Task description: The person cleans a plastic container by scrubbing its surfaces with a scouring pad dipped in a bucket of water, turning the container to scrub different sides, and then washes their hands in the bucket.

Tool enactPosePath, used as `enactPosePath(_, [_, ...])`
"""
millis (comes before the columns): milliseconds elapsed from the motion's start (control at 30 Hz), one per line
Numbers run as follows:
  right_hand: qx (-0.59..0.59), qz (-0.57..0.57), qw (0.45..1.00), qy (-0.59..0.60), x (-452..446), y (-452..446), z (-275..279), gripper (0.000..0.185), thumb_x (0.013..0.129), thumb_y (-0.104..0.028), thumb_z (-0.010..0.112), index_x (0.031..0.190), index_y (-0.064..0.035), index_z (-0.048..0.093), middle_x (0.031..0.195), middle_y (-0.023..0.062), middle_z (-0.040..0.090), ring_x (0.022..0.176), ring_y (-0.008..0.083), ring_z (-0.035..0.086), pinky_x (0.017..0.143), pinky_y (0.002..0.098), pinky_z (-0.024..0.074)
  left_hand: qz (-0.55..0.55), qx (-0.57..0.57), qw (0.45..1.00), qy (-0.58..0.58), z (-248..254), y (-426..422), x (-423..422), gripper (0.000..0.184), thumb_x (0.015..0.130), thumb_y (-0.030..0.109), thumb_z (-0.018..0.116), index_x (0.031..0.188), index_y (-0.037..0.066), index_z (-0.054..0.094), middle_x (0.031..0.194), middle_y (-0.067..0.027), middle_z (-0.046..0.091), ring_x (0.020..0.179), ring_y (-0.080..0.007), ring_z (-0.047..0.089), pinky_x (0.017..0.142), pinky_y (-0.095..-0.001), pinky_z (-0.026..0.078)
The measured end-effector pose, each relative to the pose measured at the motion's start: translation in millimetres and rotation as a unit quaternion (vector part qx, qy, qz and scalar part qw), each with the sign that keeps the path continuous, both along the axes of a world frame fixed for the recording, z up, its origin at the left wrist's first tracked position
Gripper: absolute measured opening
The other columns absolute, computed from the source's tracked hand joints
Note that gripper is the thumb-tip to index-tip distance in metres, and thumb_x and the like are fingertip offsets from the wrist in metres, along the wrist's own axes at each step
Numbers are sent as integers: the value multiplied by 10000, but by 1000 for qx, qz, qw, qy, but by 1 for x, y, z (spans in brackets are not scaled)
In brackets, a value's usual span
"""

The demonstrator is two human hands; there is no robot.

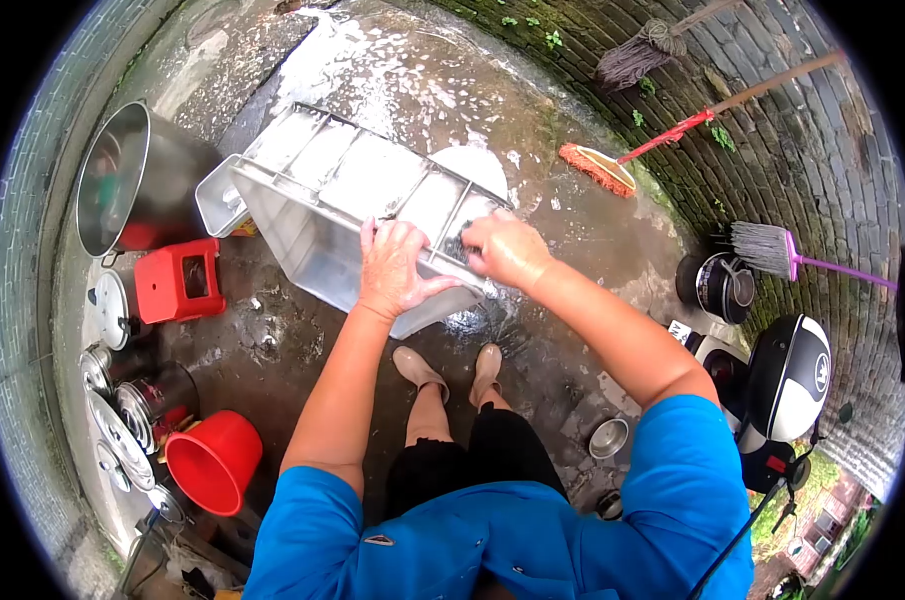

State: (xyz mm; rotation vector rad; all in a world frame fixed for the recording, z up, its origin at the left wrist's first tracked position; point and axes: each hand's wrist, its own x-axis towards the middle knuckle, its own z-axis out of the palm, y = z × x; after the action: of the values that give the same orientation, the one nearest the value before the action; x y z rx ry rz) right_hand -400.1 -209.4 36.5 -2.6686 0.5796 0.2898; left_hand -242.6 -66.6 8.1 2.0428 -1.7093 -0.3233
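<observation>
A big whitish plastic bin [318, 250] stands tipped on the wet ground in front of me, its ribbed outer side facing up and covered in white suds. My left hand [398, 268] grips the bin's near edge, fingers over the rim and thumb spread along it. At the right end of the ribbed side, my right hand [508, 248] is closed round a dark scouring pad [456, 245] pressed to the plastic. The pad is mostly hidden by the fingers. Behind the bin shows part of a pale round thing [473, 165].
Left stand a smaller white container [220, 203], a large metal pot [173, 165], a red stool [178, 280], several lids and a red bucket [213, 460]. Right are an orange brush [598, 170], a grey broom [765, 248], a scooter [788, 385] and a metal bowl [609, 438].
</observation>
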Motion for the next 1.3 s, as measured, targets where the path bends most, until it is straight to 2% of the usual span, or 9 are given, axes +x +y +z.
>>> enactPosePath(133, [-71,-38,997,4,16,-32,-8,175,787,-260,631,931,-172,678,936,35,640,933,274,576,803,365,513,20,-26,999,-10,6,13,-5,660,553,667,723,874,109,577,974,-54,525,1060,-272,467,1057,-566,202])
enactPosePath(233, [111,19,977,-178,12,-64,-29,205,803,-285,658,907,-109,679,937,64,653,905,299,598,808,386,501,4,-4,1000,-9,12,35,3,656,560,665,712,888,116,565,986,-56,508,1067,-282,453,1063,-576,184])
enactPosePath(467, [467,-432,738,-222,10,-163,-174,390,859,-265,661,1174,-52,574,945,58,655,799,112,602,733,269,503,98,-19,995,-19,16,42,-11,495,666,558,688,838,114,554,925,-55,498,1037,-270,483,1101,-544,138])
enactPosePath(667, [110,-239,965,-15,29,-155,-413,444,812,-279,671,1232,-171,578,1230,125,566,1099,287,546,973,398,438,224,-170,958,-60,-17,31,-32,542,796,607,435,684,89,546,766,-64,522,985,-264,518,1135,-524,152])
enactPosePath(867, [65,-17,975,211,22,-116,-496,440,836,-323,605,1232,-131,588,1331,141,508,1215,359,471,1035,399,388,272,-183,939,-101,-22,40,-38,599,856,643,301,634,113,467,748,-37,494,951,-262,500,1134,-576,136])
enactPosePath(933, [306,31,932,193,30,-135,-530,485,846,-298,561,1297,-119,534,1245,143,567,1134,328,539,995,386,421,288,-180,937,-82,-20,38,-40,591,849,641,327,639,110,479,756,-36,509,957,-262,502,1139,-571,126])
enactPosePath(1067, [777,-289,557,-42,20,-154,-353,376,845,-135,509,1220,-123,527,1059,123,605,792,208,602,505,329,496,243,-144,959,-20,-11,31,-34,403,786,443,478,641,75,558,811,-71,563,1013,-287,499,1149,-535,81])
enactPosePath(1100, [803,-233,542,-86,16,-165,-306,368,869,-141,520,1230,-72,521,1051,119,624,757,202,629,523,317,512,233,-123,965,-6,-5,26,-34,245,704,311,520,659,76,572,830,-65,570,1020,-286,504,1151,-519,77])
enactPosePath(1300, [558,54,810,-174,23,-142,-25,263,837,-140,669,1071,-33,615,1074,38,619,1065,139,538,983,303,383,251,-41,967,34,15,5,-39,129,625,76,576,744,107,538,876,-51,494,1041,-275,499,1086,-617,96])
